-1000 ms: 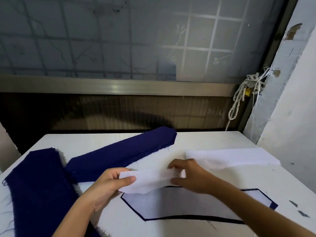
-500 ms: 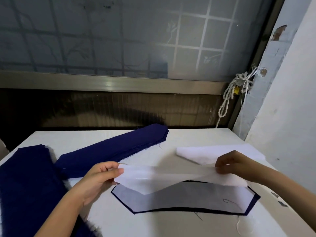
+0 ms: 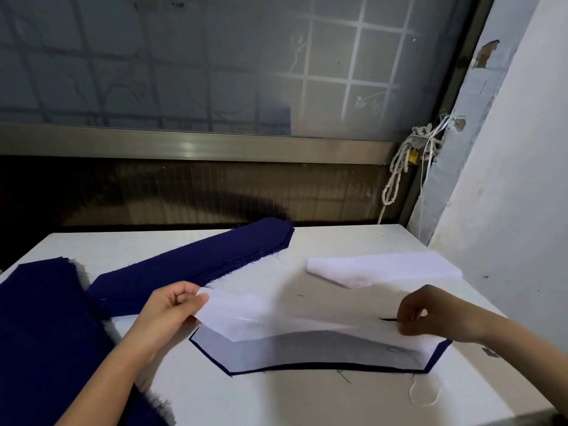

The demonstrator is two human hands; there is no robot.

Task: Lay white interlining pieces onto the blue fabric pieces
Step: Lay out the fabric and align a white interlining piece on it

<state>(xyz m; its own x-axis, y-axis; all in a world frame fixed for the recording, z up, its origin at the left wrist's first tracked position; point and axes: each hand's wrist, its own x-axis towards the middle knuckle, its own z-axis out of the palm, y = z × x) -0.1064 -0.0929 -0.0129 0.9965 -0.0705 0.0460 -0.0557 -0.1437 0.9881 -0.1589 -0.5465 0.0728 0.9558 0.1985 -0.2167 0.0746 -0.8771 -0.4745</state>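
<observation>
1. From the head view, the blue fabric piece lies flat on the white table. Only its navy margin shows round a pale layer that seems to cover it.
2. Just above it hangs the white interlining piece, stretched from end to end and sagging in the middle.
3. The left hand pinches the interlining's end beyond the blue piece's left tip, thumb on top. The right hand pinches the other end over the right tip, fingers curled.
4. It looks feather-light, thin and limp — half see-through, apt to fold or drift. I judge it best held at both ends and kept lightly taut.
5. Behind the blue piece, to the right, sits a stack of interlining; behind it to the left lies a long blue stack, with more blue cloth far left.
6. A loose thread curls in front of its right end — it could be caught underneath.
</observation>
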